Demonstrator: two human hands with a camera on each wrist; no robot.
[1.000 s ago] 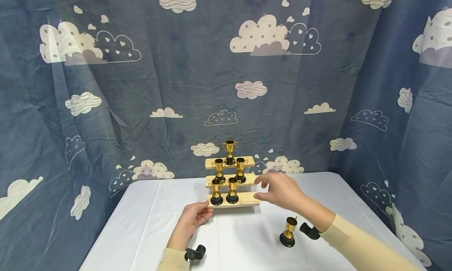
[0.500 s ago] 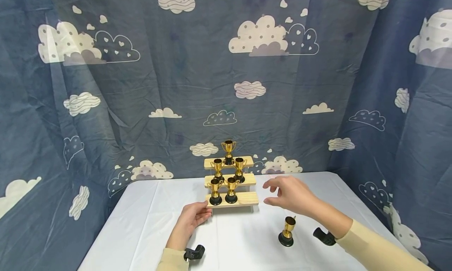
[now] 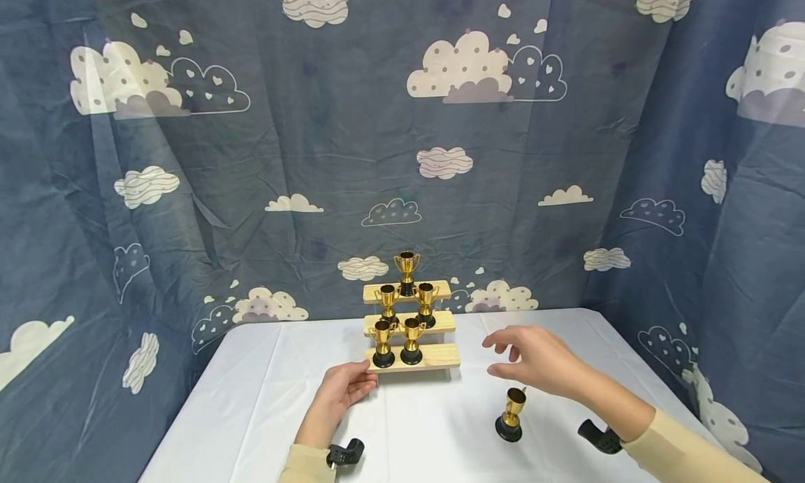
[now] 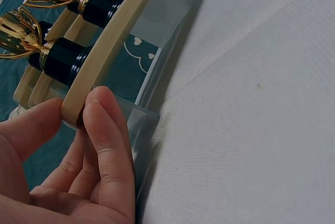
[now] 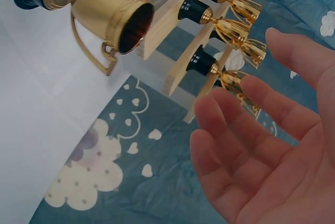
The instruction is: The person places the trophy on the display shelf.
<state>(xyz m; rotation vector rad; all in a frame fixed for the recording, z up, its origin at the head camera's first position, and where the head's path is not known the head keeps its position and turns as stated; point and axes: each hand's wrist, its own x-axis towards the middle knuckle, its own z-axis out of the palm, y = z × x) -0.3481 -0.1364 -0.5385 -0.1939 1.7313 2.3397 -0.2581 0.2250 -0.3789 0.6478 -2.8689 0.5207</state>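
Observation:
A three-tier wooden display stand (image 3: 442, 356) with clear supports holds small gold trophies on black bases. One trophy (image 3: 407, 265) is on the top board, two on the middle, two on the bottom. My left hand (image 3: 342, 392) pinches the left end of the bottom board (image 4: 107, 51) between thumb and fingers. Right of the stand, my right hand (image 3: 537, 361) is in the air, fingers loosely bent and apart, with nothing in it. Below it on the table, a single trophy (image 3: 512, 412) stands upright; the right wrist view shows this trophy (image 5: 110, 17) close up, apart from the fingers.
A white cloth covers the table (image 3: 434, 441). Behind the stand and along both sides hangs a dark blue curtain (image 3: 352, 133) with a cloud print. Each wrist wears a black camera (image 3: 344, 453).
My right hand has drawn back from the stand's right side, moving right and toward me, above the lone trophy. My left hand keeps its grip on the bottom board.

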